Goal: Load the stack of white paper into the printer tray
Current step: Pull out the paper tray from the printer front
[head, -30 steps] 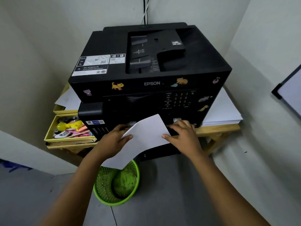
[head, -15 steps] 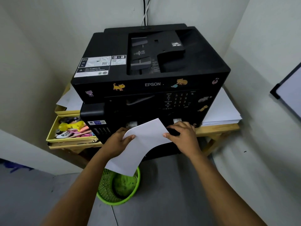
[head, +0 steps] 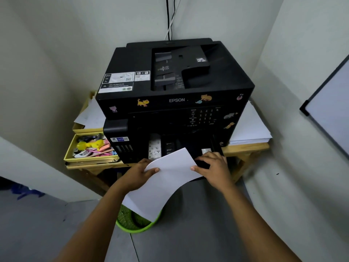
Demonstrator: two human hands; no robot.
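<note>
Two hands on the paper (head: 166, 182): left hand (head: 139, 173) pinching its 9 o'clock edge, right hand (head: 213, 167) gripping at 3 o'clock. Since a second ago, drawn slightly back from the printer (head: 175, 103) mouth, sagging lower over the green basket (head: 136, 224); likely realigning, not loaded. White, curved, tilted askew.

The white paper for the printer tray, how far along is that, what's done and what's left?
Done: the white paper is picked up and brought to the low front opening of the black printer. In hand: the left hand and right hand grip its two sides, the far corner pointing at the opening, the near end drooping over the green basket. Left: slide it fully in; most still sticks out.
</note>
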